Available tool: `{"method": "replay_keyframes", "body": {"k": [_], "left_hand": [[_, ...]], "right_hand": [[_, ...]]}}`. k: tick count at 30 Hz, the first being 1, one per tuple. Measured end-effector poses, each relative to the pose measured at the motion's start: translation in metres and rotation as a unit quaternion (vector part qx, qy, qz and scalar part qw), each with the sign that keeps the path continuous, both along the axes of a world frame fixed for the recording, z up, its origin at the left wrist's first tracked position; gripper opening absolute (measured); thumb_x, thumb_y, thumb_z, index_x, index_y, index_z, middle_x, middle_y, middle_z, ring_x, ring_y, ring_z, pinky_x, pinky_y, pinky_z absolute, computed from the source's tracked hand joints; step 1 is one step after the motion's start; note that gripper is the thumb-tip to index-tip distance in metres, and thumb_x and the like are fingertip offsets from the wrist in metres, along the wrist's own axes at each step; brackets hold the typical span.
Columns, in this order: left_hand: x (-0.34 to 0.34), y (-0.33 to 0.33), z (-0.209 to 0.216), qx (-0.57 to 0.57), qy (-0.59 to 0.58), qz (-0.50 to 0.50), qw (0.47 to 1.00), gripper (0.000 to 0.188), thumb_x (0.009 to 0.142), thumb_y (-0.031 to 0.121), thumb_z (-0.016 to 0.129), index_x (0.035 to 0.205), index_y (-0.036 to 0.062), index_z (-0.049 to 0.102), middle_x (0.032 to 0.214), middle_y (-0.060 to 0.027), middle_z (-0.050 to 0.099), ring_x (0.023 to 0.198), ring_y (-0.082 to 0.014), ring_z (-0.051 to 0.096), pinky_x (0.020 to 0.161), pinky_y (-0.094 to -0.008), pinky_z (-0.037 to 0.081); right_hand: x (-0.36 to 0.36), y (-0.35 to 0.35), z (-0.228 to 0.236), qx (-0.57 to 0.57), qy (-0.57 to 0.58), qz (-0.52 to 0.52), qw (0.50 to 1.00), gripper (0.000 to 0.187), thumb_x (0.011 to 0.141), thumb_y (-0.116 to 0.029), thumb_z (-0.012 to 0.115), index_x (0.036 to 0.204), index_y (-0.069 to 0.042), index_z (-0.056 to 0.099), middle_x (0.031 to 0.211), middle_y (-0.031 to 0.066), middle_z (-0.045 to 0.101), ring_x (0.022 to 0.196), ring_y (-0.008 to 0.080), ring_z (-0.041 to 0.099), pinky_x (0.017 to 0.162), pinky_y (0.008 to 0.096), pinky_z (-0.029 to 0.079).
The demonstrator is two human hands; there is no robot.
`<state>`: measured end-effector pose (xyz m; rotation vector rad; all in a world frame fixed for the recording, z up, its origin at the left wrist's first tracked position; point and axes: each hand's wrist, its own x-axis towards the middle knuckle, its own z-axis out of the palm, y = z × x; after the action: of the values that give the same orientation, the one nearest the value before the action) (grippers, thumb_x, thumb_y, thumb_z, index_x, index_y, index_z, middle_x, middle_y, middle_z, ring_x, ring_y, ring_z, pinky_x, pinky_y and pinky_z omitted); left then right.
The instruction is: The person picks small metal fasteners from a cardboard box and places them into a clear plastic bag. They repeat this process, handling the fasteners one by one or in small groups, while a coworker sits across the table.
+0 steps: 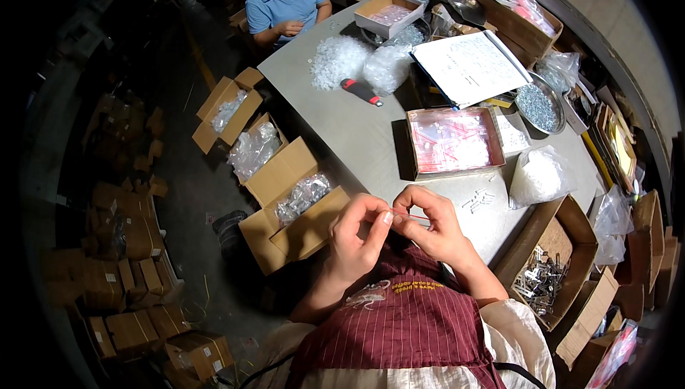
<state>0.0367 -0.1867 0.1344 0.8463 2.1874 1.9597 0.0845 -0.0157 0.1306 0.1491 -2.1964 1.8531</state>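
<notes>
Above my lap, in front of the maroon striped apron, both hands meet at chest level. My left hand (360,236) is closed, thumb and fingertips pinching one end of a small clear zip bag (412,216) with a thin red line along its edge. From the other side my right hand (433,228) pinches the same bag, fingers bent. Whether anything is inside the bag is too small to tell. Just beyond my hands, a box (457,139) of similar red-edged bags sits on the grey table (342,132). Small metal pieces (479,200) lie between that box and my right hand.
Open cartons (307,203) of bagged parts line the table's left edge. A carton of metal clips (544,278) stands right. On the table are a white-filled bag (542,175), a metal bowl (540,107), a clipboard (471,67) and a red-black cutter (362,91). A person (285,7) sits far left.
</notes>
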Motion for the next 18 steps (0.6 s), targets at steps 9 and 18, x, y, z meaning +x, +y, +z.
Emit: {"method": "replay_keyframes", "body": {"k": [9,18], "left_hand": [[-0.0017,-0.0053,-0.0036,0.035,0.044,0.003,0.998,0.004,0.096,-0.003,0.064,0.099,-0.0048,0.064,0.095,-0.0075,0.068,0.080,-0.0105,0.061,0.072,-0.0238,0.049],[0.0007,-0.0035,-0.0059,0.005,0.057,0.023,0.998,0.006,0.094,-0.001,0.069,0.099,-0.0016,0.066,0.093,-0.0112,0.069,0.078,-0.0194,0.068,0.071,-0.0303,0.056]], "right_hand": [[0.0011,0.0043,-0.0031,-0.096,-0.054,0.063,0.992,0.013,0.086,-0.010,0.067,0.092,0.000,0.061,0.088,0.0035,0.063,0.085,0.0123,0.059,0.078,0.0278,0.048],[0.0021,0.0076,-0.0029,-0.153,-0.101,0.082,0.979,0.015,0.087,-0.009,0.062,0.096,0.002,0.063,0.091,0.0063,0.067,0.091,0.0136,0.061,0.086,0.0296,0.049]]}}
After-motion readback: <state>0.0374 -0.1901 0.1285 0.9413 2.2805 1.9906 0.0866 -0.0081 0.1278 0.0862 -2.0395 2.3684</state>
